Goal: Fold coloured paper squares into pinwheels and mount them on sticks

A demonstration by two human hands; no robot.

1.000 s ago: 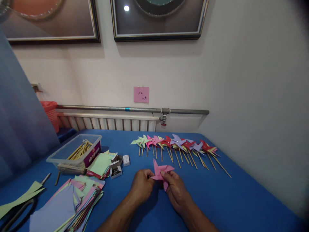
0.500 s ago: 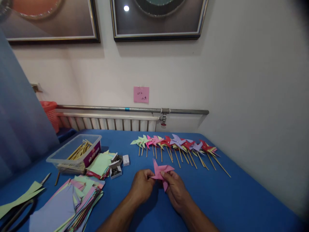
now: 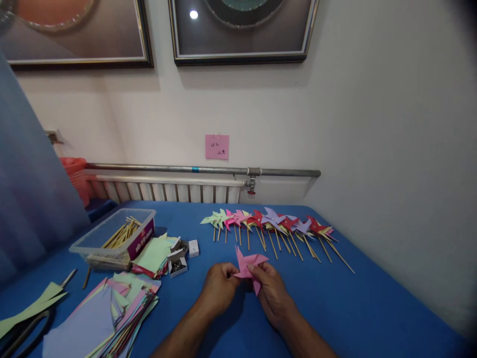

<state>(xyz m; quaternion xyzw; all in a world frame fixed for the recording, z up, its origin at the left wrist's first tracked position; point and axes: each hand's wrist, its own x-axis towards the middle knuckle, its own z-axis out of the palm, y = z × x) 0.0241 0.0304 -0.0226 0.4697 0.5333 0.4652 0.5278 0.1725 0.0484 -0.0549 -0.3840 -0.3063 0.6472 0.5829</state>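
From the head camera, the left hand [image 3: 219,286] and the right hand [image 3: 271,293] met low in the middle of the blue table [image 3: 354,308], both pinched on a pink paper pinwheel [image 3: 249,267]. The left hand's fingers [image 3: 228,272] were drawn together on the pinwheel's left edge, and the right hand's fingers [image 3: 257,271] were clamped on its centre and lower blade. The pinwheel stood just above the fingertips, its blades fanning up and to the right of them, and it carried no stick that could be seen.

Beyond the fingers, farther up the table, lay a row of finished pinwheels [image 3: 268,223] on wooden sticks, in green, pink, red and purple, running from just above the left hand out well to the right of the right hand. Left of the left hand's fingers, near but apart, sat small open boxes [image 3: 178,258] with metal bits inside; what those bits were could not be told. Farther left was a clear plastic tub [image 3: 112,238] of wooden sticks, with a pile of cut paper squares [image 3: 154,254] beside it. Down and left of the left hand, a larger stack of coloured paper sheets [image 3: 100,318] spread toward the table edge. Scissors [image 3: 22,323] lay at the far left corner.
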